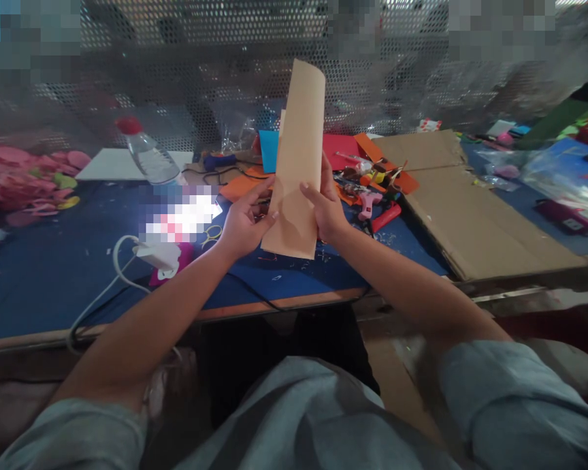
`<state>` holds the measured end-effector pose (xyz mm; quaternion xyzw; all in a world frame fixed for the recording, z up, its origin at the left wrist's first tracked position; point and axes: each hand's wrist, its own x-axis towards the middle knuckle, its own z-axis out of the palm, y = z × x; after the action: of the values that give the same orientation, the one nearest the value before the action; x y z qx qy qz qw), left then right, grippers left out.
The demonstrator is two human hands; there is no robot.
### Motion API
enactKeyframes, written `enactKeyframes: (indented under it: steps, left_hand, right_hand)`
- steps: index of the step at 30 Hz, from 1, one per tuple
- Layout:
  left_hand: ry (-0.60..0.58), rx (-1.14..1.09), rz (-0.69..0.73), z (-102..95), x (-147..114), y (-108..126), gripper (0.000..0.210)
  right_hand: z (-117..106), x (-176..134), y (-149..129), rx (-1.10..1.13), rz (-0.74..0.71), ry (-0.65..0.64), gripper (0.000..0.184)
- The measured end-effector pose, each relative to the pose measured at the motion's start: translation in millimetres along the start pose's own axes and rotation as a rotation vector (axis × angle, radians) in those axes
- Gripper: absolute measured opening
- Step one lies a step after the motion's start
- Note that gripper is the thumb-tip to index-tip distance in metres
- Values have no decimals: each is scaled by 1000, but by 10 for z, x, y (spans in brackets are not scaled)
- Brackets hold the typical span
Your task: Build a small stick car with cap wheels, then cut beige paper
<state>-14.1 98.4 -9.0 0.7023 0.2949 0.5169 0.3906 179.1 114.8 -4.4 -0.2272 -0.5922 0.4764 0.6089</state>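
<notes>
A folded sheet of tan paper (pixel 298 156) stands tall between my two hands, raised above the blue tabletop. Its right side curves over in a fold, and a second edge shows behind it at the left. My left hand (pixel 245 222) grips the lower left edge, thumb on the front face and fingers partly behind. Around the right edge is my right hand (pixel 329 212), its thumb pressed on the front and the other fingers at the back. A pink glue gun (pixel 369 204) and a red tool (pixel 387 217) lie beyond my right hand.
On the left, a clear bottle with a red cap (pixel 149 153) stands behind a white charger (pixel 157 253) with its cable. Pink cutouts (pixel 24 176) pile at far left. Flat cardboard (pixel 490 215) covers the right side. A perforated metal screen (pixel 225 72) closes the back.
</notes>
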Motion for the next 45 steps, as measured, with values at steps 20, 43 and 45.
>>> enactKeyframes:
  steps: [20, 43, 45]
  left_hand:
    - [25, -26, -17, 36, -3, 51, 75]
    - [-67, -70, -33, 48, -28, 65, 84]
    - [-68, -79, -29, 52, -27, 66, 85]
  right_hand:
    - [47, -4, -124, -27, 47, 71, 84]
    - [1, 3, -63, -10, 53, 73, 88]
    - [7, 3, -79, -26, 53, 70, 86]
